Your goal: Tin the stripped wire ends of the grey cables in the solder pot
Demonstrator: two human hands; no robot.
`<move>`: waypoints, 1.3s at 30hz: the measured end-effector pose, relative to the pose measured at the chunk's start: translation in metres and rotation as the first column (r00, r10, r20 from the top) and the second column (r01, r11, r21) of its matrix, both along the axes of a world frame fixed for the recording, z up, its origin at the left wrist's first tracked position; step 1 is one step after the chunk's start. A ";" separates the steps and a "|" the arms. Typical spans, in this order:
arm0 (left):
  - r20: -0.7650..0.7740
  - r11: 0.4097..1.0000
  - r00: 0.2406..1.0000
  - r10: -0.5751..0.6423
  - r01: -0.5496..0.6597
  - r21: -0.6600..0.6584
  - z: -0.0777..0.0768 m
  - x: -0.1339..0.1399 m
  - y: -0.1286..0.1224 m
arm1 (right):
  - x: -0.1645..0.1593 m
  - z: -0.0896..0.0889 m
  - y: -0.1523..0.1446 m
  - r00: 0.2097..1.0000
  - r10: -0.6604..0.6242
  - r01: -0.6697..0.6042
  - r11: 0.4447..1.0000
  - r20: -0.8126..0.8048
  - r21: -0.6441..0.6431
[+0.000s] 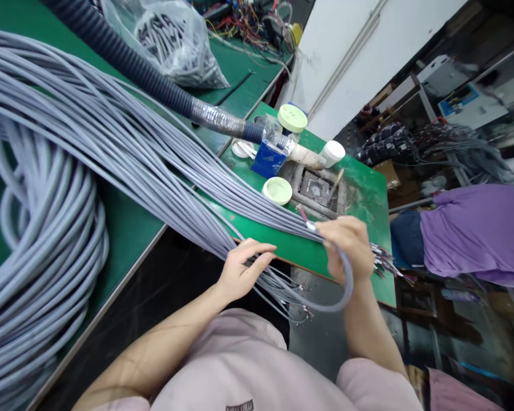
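Observation:
My right hand [351,248] is closed on a grey cable [349,282] near its stripped end, where a red wire and a white piece stick out past my fingers. That cable bends down in a loop and runs back left toward my left hand [246,268]. The left hand curls loosely around a bundle of grey cables [197,225] at the table edge, thumb and forefinger close together; its other fingers are partly hidden. Loose cable ends [297,297] hang below it. A second bundle [248,200] lies across the green table, its coloured wire ends [388,262] past my right hand.
A square solder-pot-like tray [317,188] sits beyond my right hand, with a hose [145,68] leading to it. Around it stand a pale green lid [277,190], a blue box [268,160] and a white jar [333,153]. Coiled cables [64,228] fill the left. A person in purple [480,234] is at right.

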State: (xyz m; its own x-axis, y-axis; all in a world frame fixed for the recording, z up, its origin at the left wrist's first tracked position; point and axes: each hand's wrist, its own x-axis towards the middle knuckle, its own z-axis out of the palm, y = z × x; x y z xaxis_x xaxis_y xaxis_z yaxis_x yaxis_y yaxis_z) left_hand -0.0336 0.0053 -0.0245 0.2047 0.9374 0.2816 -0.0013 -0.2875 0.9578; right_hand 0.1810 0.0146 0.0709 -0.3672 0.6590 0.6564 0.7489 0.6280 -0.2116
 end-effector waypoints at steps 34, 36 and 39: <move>0.276 0.793 0.912 -0.303 0.402 -0.458 0.015 0.007 -0.055 | -0.038 -0.058 -0.117 0.975 0.215 -0.207 0.970 0.054 -0.126; 0.263 0.794 0.915 -0.306 0.397 -0.460 0.016 0.007 -0.055 | -0.038 -0.058 -0.117 0.974 0.223 -0.216 0.967 0.036 -0.131; 0.209 0.804 0.930 -0.302 0.366 -0.468 0.016 0.006 -0.056 | -0.037 -0.061 -0.118 0.974 0.225 -0.222 0.964 0.006 -0.150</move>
